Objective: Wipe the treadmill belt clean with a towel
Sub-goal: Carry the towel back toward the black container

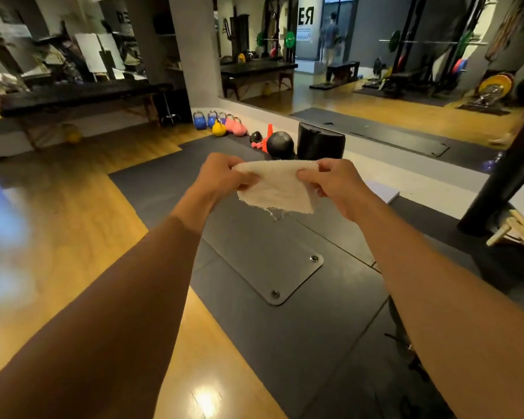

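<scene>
A small cream towel (277,187) with a frayed lower edge hangs in the air in front of me, spread between both hands. My left hand (221,175) pinches its left top corner. My right hand (332,184) pinches its right top corner. Below the towel lies a dark grey mat (263,261) with two metal eyelets, on black rubber flooring. No treadmill belt is plainly visible.
Coloured kettlebells (220,124), a black ball (280,144) and a black roll (320,141) stand along a mirror wall ahead. A black massage table (79,96) is at the left. A black post (502,179) rises at the right. Wooden floor (73,225) lies to the left.
</scene>
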### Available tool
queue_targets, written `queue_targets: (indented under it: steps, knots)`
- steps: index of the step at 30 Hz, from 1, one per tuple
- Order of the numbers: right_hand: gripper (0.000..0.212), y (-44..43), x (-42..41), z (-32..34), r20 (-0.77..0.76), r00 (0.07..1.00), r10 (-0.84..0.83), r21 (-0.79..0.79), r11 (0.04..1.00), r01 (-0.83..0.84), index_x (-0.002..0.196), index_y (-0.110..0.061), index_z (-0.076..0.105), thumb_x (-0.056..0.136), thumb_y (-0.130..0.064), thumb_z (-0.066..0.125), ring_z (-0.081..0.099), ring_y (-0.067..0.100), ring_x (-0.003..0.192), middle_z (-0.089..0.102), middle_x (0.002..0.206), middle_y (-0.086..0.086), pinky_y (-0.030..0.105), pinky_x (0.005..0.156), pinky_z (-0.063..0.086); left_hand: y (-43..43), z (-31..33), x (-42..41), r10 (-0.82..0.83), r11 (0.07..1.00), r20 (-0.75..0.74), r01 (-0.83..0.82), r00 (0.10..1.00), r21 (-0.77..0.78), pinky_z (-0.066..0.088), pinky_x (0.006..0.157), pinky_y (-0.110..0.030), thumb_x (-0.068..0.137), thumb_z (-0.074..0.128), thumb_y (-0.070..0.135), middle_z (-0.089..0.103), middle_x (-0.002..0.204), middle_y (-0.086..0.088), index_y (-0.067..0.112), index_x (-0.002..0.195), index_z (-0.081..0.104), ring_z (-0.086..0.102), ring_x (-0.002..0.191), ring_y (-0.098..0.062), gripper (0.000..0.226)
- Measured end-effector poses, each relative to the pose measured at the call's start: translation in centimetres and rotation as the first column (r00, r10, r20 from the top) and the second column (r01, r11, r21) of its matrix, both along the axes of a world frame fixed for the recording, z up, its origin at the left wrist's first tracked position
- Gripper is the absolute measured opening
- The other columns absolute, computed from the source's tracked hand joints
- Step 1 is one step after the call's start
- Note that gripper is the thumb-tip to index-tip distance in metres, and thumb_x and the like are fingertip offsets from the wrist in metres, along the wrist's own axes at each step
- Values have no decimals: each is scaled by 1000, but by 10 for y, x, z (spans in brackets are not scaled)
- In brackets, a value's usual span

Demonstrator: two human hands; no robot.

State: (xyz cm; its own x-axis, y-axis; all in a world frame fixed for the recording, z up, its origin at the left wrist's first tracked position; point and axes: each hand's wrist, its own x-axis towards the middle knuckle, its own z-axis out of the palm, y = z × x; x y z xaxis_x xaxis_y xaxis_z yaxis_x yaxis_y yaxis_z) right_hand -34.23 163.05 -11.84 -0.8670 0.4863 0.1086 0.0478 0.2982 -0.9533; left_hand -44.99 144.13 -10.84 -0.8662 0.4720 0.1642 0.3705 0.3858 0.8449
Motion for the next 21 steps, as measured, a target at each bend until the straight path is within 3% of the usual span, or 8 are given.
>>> queue_targets:
  steps: [4,8,13,16,21]
  knots:
    - [14,43,-102,1,-32,998,-46,-46,998,45,99,-15,66,89,-24,69,58,13,73,66,89,1,25,62,47,51,1,-101,-58,979,146,27,988,202,58,66,-31,85,69,6,61,88,-12,4,98,64,60,74,-21,15]
    - [17,95,-189,10,-57,993,-108,-42,993,106,106,-14,65,93,-25,64,52,8,63,61,80,-4,23,57,46,111,10,-200,-139,930,303,19,943,366,60,69,-30,87,67,6,65,97,-8,2,106,62,67,84,-20,21]
    - [10,174,-292,11,-56,979,-196,-80,978,191,99,-15,64,94,-24,62,48,9,58,56,73,-4,16,41,39,203,10,-305,-159,921,354,10,922,389,59,63,-25,87,67,12,62,107,-6,3,110,62,66,93,-24,25]
    - [10,226,-352,5,-45,976,-214,-102,973,208,93,-15,67,93,-24,63,47,11,56,57,69,-1,20,42,39,251,7,-364,-173,925,365,23,915,380,60,63,-27,88,66,13,63,105,-7,3,106,62,66,91,-23,22]
    - [11,313,-458,14,-32,972,-233,-160,961,225,97,-19,68,92,-28,65,57,13,61,66,84,1,20,44,42,339,20,-471,-148,933,349,14,925,360,58,74,-33,87,68,15,63,96,-8,1,99,61,65,79,-19,20]
